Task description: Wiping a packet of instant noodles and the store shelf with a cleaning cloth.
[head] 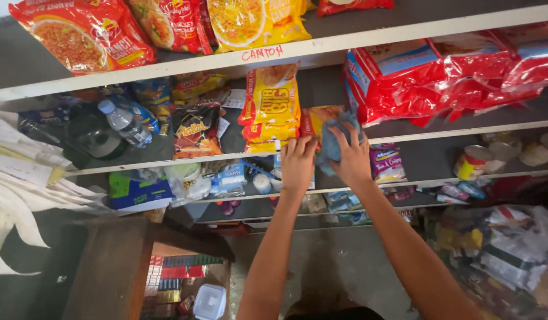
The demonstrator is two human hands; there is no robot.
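Firstly, at middle left of the frame a water bottle point(127, 124) lies on a grey shelf point(422, 159). In the centre, the left hand point(298, 162) rests with fingers on a stack of yellow snack packs point(272, 106); it seems not closed around them, but the view is poor. Just right, the right hand point(351, 159) grips a blue cloth point(335, 137). Red packages point(440, 80) fill the upper right.

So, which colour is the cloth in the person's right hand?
The cloth in the right hand is greyish blue, seen in the head view.

Cloth point(336, 139) right of cracker packs point(272, 106)
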